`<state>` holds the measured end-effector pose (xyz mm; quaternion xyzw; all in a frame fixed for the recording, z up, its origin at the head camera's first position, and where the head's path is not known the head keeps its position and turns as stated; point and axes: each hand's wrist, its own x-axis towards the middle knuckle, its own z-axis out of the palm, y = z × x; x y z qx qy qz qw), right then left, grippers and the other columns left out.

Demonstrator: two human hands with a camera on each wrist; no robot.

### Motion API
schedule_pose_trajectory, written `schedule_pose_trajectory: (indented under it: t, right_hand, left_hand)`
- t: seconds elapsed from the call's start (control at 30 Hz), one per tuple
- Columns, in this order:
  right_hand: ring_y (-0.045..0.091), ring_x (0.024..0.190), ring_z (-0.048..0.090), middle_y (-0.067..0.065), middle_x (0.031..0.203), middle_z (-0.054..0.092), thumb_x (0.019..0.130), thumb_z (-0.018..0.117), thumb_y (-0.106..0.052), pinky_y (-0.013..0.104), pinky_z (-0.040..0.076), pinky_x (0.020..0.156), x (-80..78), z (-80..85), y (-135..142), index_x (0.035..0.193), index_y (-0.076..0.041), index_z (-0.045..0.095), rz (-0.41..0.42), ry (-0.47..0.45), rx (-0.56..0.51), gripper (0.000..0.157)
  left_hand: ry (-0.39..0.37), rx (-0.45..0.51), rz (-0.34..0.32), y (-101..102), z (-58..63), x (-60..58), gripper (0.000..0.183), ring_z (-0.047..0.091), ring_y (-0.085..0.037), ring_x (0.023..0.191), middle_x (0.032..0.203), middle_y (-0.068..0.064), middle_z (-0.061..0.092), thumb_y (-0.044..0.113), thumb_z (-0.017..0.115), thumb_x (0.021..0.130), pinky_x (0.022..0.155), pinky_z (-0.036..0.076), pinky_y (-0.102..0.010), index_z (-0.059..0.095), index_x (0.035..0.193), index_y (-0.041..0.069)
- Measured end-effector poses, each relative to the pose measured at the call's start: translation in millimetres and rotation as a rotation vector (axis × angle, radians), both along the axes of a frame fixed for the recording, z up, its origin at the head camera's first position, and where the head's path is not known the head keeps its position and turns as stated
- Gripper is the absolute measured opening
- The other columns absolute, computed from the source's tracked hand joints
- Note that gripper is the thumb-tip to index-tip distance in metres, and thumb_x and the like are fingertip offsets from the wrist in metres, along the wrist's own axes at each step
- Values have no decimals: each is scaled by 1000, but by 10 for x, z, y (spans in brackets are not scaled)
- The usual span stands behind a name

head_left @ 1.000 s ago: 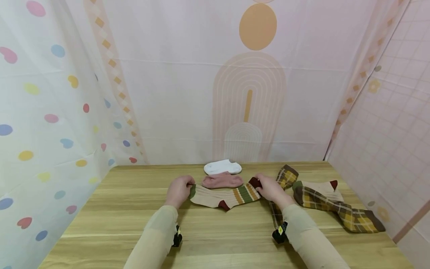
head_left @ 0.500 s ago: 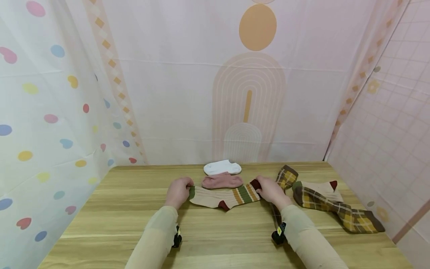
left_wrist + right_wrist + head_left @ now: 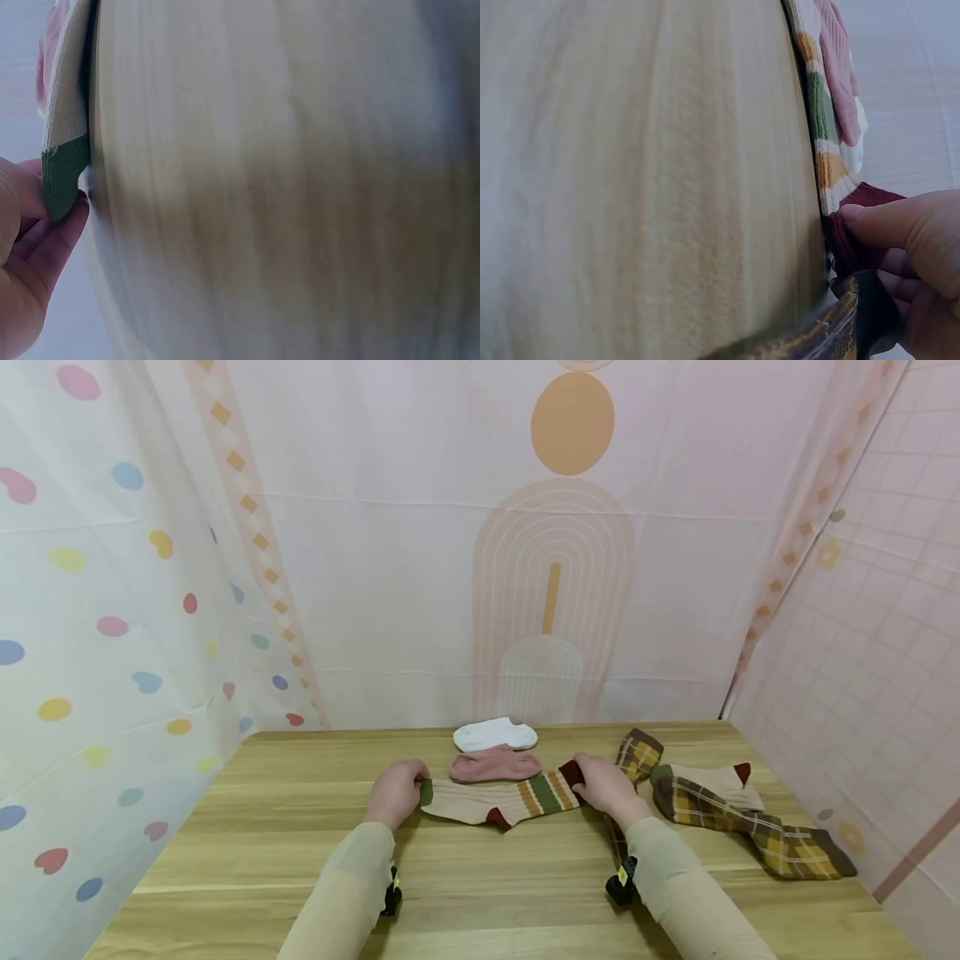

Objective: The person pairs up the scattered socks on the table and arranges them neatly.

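Observation:
A cream ribbed sock (image 3: 467,802) with a green toe, dark red heel and striped cuff lies stretched sideways on the table. My left hand (image 3: 394,795) pinches its green toe (image 3: 64,174) between thumb and fingers. At the other end my right hand (image 3: 604,787) pinches the dark red cuff (image 3: 847,240). Just behind the cream sock lies a pink sock (image 3: 495,764), and behind that a white ankle sock (image 3: 495,735). A brown and yellow plaid sock (image 3: 640,753) runs under my right hand and wrist, partly hidden by them.
On the right, another plaid sock (image 3: 787,843) lies across a second cream sock (image 3: 708,778) with a green and dark red end. The wooden table (image 3: 480,910) meets a printed curtain (image 3: 390,610) at its back edge.
Both hands keep their pinch on the cream sock, which stays stretched in nearly the same place. The whole view shifts very slightly.

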<state>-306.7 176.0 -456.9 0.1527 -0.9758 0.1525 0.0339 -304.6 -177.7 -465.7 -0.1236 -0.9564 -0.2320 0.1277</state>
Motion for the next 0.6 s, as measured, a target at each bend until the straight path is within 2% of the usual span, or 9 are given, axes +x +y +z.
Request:
schedule_pose_trajectory:
  t: [0.27, 0.6]
  right_hand:
    - [35, 95, 65, 21, 111, 66, 89, 73, -7, 46, 54, 76, 5, 5, 34, 129, 4, 55, -15, 23, 8, 45]
    - [37, 102, 64, 26, 123, 60, 93, 69, -10, 48, 53, 83, 52, 121, 70, 136, 6, 50, 4, 32, -101, 50]
  left_hand:
    - [-8, -15, 37, -74, 17, 32, 15, 67, -31, 87, 91, -11, 71, -8, 65, 86, 77, 54, -46, 72, 95, 1]
    - [-42, 28, 84, -148, 100, 84, 17, 66, -29, 92, 98, -12, 70, 4, 66, 91, 80, 53, -47, 71, 106, 1]
